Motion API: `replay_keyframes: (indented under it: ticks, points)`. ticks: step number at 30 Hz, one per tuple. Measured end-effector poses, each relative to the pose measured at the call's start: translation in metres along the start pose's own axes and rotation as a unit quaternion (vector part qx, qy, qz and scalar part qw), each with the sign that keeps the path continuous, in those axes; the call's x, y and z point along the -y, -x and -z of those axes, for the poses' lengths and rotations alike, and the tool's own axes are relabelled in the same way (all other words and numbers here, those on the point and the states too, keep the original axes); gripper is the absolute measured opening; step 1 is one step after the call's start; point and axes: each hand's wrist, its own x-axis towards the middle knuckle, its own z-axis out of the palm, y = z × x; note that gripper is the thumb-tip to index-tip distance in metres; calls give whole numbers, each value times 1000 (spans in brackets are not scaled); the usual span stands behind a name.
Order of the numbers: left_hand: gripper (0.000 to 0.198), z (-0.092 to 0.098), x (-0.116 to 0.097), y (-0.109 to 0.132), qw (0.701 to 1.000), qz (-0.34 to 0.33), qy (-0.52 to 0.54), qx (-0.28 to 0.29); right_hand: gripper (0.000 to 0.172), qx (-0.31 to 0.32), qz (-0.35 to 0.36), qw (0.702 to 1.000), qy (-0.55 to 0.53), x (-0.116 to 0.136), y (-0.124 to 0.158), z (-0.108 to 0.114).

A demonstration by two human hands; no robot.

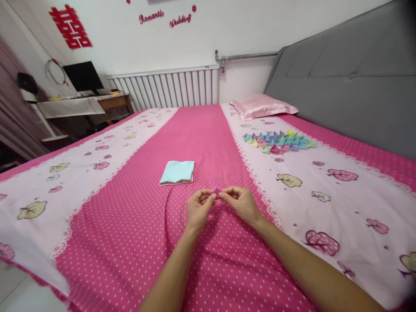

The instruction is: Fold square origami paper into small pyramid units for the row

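A small folded piece of purple-pink paper [217, 191] is pinched between both hands, just above the bed's pink dotted cover. My left hand [199, 208] grips its left side with thumb and fingertips. On the other side, my right hand [242, 203] holds it the same way. The fingers hide most of the paper, so its exact folded shape is hard to make out. Beyond my left hand lies a stack of square paper sheets [177, 172], light blue on top, with slightly wavy edges.
Rows of small folded paper pieces [281, 141] in several colours rest on the bed at the right. Behind them is a pink pillow [263, 106] beside the grey headboard [351, 73]. A white radiator [165, 89] lines the wall; a desk with a monitor [83, 76] stands far left.
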Motion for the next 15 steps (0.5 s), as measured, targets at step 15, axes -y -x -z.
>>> replay_keyframes:
  ticks: [15]
  points:
    - [33, 1, -3, 0, 998, -6, -65, 10, 24, -16, -1, 999, -35, -6, 1, -2]
